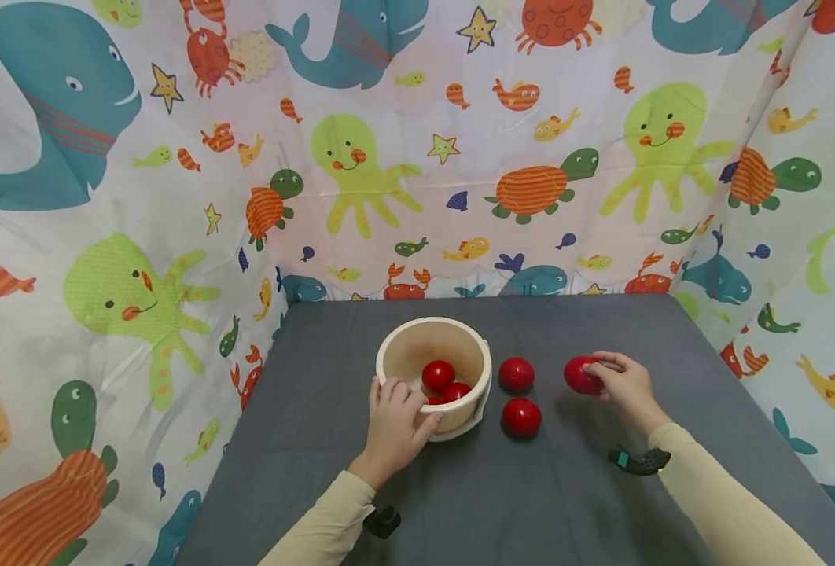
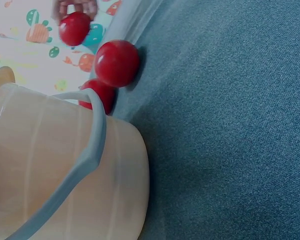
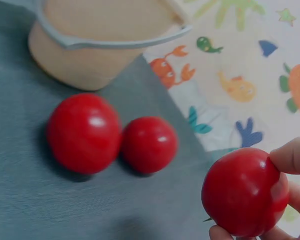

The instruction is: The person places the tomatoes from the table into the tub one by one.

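A cream bucket (image 1: pixel 434 330) with a grey handle (image 2: pixel 97 130) stands upright on the table, several red tomatoes (image 1: pixel 438 376) inside it. My left hand (image 1: pixel 395 424) grips its near left rim, fingers over the edge and thumb along the front; the left wrist view shows the bucket's side but not that hand. To the right, my right hand (image 1: pixel 626 385) holds a tomato (image 3: pixel 244 192) above the table between thumb and fingers, a thin green bit at its lower edge. Two more tomatoes, one nearer (image 1: pixel 521 417) and one farther (image 1: pixel 516 375), lie between the bucket and my right hand.
A dark grey cloth (image 1: pixel 304 409) covers the table. White curtains (image 1: pixel 389 181) printed with sea animals close off the back and both sides. Dark bands (image 1: pixel 640 461) sit on both wrists over light sleeves.
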